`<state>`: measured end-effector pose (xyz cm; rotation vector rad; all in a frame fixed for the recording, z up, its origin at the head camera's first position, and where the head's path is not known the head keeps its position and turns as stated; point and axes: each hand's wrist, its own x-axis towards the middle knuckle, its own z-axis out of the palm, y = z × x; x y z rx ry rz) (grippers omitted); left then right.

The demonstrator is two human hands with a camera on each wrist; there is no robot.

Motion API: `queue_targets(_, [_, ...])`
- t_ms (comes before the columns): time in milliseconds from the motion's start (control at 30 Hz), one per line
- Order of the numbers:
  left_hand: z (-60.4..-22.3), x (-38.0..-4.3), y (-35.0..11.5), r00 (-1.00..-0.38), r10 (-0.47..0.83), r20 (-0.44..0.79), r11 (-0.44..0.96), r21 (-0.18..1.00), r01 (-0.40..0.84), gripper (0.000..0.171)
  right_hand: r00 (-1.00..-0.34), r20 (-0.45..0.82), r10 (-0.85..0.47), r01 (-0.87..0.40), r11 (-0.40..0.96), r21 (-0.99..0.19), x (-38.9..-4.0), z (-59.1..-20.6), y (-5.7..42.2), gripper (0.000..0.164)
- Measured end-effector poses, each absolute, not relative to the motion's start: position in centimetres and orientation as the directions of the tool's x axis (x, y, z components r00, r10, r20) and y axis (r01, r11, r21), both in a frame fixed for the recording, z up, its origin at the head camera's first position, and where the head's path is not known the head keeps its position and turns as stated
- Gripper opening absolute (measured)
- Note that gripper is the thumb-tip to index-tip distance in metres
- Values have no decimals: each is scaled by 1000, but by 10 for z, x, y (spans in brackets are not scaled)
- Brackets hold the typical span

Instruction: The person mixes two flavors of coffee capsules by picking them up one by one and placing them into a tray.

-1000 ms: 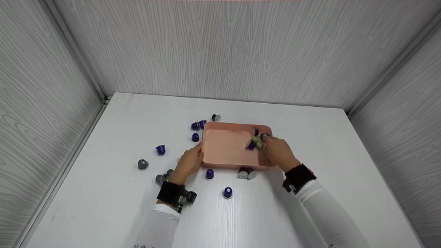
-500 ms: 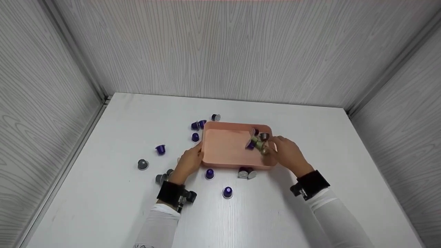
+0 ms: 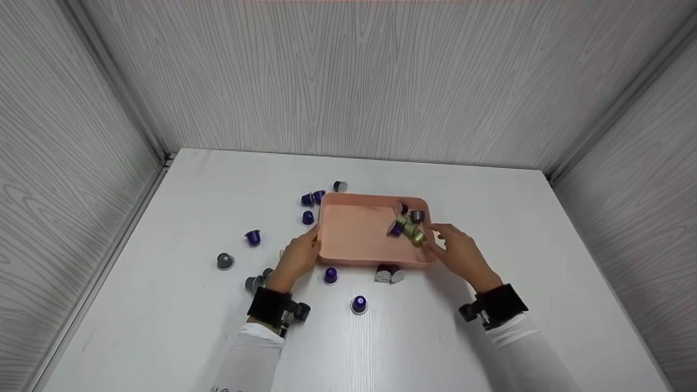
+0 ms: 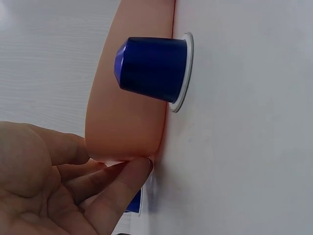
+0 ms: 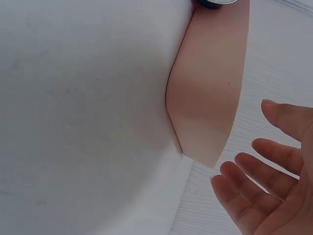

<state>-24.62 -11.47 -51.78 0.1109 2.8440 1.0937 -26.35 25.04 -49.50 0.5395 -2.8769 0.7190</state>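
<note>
A pink rectangular tray (image 3: 359,234) lies on the white table, with several coffee capsules, among them a green coffee capsule (image 3: 418,238) and a dark grey one (image 3: 417,216), heaped at its right end. My left hand (image 3: 298,255) grips the tray's left end. In the left wrist view its fingertips (image 4: 142,169) are at the tray wall, and a blue capsule (image 4: 154,68) stands beside the tray's long side. My right hand (image 3: 462,256) is at the tray's right rim, holding nothing; the right wrist view shows its fingers (image 5: 279,156) apart and loosely bent.
Loose capsules lie around the tray: a purple one (image 3: 359,305) in front, a pair (image 3: 389,274) along the front side, a purple one (image 3: 253,237) and a grey one (image 3: 225,261) at left, and several by the back left corner. Grey wood-grain walls (image 3: 348,81) enclose the table.
My right hand has drawn back rightward from inside the tray, its fingers parting, leaving the green and dark grey capsules in full view. The left hand has stayed on the tray.
</note>
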Motion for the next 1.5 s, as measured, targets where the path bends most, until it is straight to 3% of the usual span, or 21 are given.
queue_targets(200, [-517, -248, -115, -993, 81, -85, 746, 666, 4, 51, -942, 180, -284, -336, 815, -473, -259, -501, 254, 46])
queue_targets(533, [-512, -247, -117, -992, 94, -86, 728, 686, 10, 51, -963, 68, -262, -251, 767, -591, -253, -506, 260, 67])
queue_targets(833, [-496, -234, -123, -993, 103, -64, 704, 710, 28, 58, -973, -19, -230, -153, 703, -695, -248, -517, 262, 67])
queue_targets(1133, [-477, -217, -126, -993, 99, -65, 727, 687, 28, 59, -973, -68, -221, -108, 691, -714, -247, -523, 264, 66])
queue_targets(1500, [-475, -200, -141, -988, 148, -33, 817, 567, 104, 61, -965, -90, -247, -120, 720, -683, -254, -518, 259, 69])
